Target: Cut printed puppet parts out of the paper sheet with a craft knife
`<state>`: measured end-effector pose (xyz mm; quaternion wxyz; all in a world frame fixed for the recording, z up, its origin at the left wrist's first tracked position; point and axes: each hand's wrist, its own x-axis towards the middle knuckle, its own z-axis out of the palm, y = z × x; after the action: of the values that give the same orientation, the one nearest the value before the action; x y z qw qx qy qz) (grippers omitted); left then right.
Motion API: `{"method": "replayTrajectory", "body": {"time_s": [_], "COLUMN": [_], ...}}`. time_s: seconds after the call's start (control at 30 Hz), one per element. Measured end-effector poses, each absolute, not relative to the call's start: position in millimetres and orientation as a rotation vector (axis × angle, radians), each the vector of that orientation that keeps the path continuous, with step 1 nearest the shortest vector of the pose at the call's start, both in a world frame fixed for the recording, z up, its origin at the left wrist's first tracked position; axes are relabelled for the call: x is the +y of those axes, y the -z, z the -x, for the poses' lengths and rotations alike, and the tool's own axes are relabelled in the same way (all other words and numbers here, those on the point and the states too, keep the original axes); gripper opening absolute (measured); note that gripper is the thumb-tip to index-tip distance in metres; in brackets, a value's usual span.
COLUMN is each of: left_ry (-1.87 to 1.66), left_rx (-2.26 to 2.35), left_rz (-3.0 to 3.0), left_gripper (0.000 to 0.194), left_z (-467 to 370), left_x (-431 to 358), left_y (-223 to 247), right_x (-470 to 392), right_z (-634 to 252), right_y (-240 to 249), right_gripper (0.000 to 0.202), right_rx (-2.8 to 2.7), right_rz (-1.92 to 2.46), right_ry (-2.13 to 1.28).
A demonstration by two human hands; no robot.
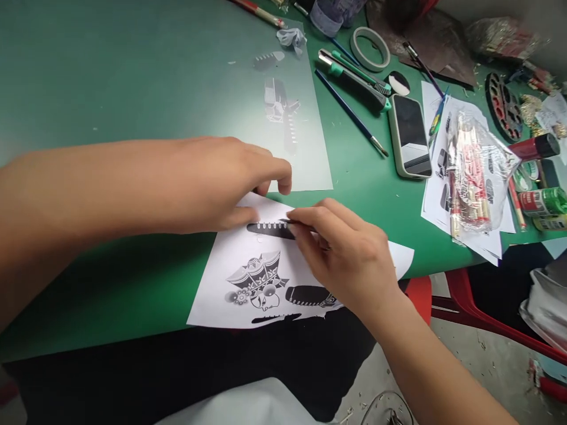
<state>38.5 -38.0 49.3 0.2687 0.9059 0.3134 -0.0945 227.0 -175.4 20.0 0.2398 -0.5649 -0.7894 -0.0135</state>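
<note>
A: Grip?
B: Your right hand (348,248) pinches a tool (286,221) at the strip (268,231). Left hand (234,183) open, thumb on paper (212,295), frame's six o'clock.
A: Progress?
B: Midway, I'd guess: paper's six-o'clock edge looks cut, strip still attached.

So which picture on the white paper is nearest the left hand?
The top strip, with white loops on its upper edge, beside the left hand. The head and other strips sit lower.

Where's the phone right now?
In the head view, the phone lies right of centre on the green table, beyond the right hand, between the blue paintbrush on its left and the stacked papers on its right.
</note>
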Motion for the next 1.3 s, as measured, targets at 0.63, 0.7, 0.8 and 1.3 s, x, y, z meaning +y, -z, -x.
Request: {"method": "replayTrajectory", "body": {"time_s": [0.63,0.7,0.8,1.3], "left_ry": [0.593,0.568,0.517,0.287], "left_rx": [1.14,1.121,1.057,0.888], "left_rz": [-2.461,-2.484,-2.529,-2.563], "left_gripper": [0.034,0.034,0.034,0.037], "left_z": [-45.5,-46.9,-44.8,-31.4], "left_x": [-45.6,-46.0,-45.9,-38.5], "left_y": [-55.5,-56.2,-57.3,-41.8], "right_x": [-159.6,-160.6,-162.3,-165.7], "right_z": [-217.9,-215.2,-211.7,-207.6], "right_y": [-22.3,-22.1,-22.9,-27.7], "right_gripper": [0.019,0.019,0.018,0.022], "right_rx": [-2.388,-2.375,-2.367,-2.408], "right_rz": [1.449,1.464,1.479,1.525], "right_ry": [0.046,0.067,0.085,0.164]}}
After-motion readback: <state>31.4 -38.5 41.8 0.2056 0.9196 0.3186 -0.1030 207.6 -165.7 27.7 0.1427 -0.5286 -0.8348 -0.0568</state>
